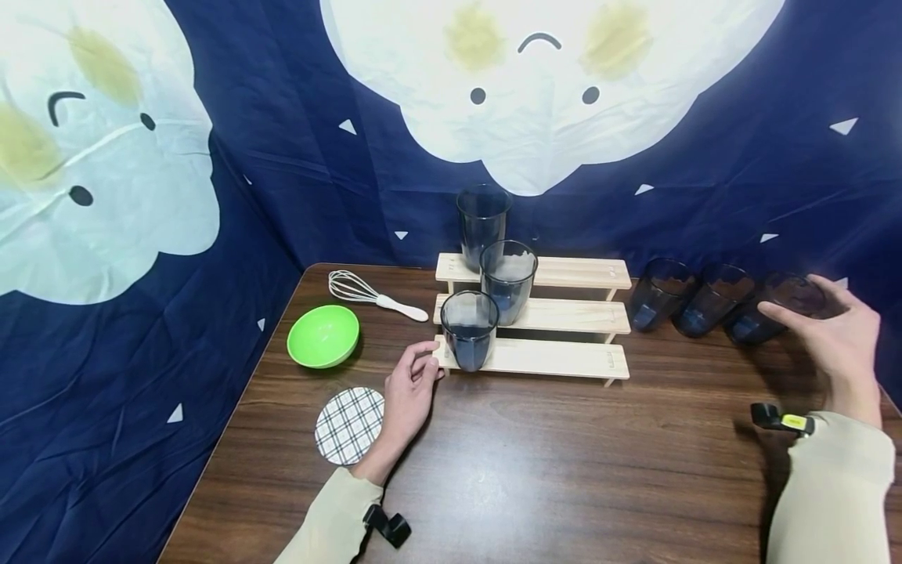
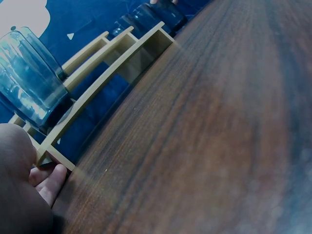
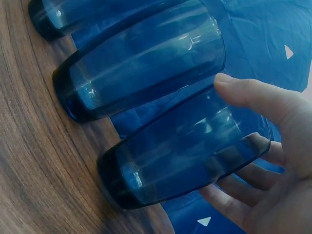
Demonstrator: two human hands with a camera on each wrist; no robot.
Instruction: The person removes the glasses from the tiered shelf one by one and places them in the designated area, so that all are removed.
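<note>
My left hand (image 1: 411,392) holds the left end of the lowest step of a three-step wooden display stand (image 1: 557,358), its fingertips (image 2: 54,183) curled by the end leg. Dark clear tumblers stand at the left of each step: a front tumbler (image 1: 470,333), a middle tumbler (image 1: 507,286) and a back tumbler (image 1: 482,223). At the far right my right hand (image 1: 842,337) grips the rightmost tumbler (image 3: 185,151) near its rim, thumb on one side and fingers on the other, partly seen through the glass. That tumbler's base is at the tabletop.
Two more tumblers, a near one (image 3: 141,61) and a farther one (image 1: 658,294), stand between the gripped tumbler and the stand. On the left lie a white whisk (image 1: 380,298), a green bowl (image 1: 323,337) and a checked round coaster (image 1: 348,427). A blue cloth (image 1: 282,157) hangs behind the table.
</note>
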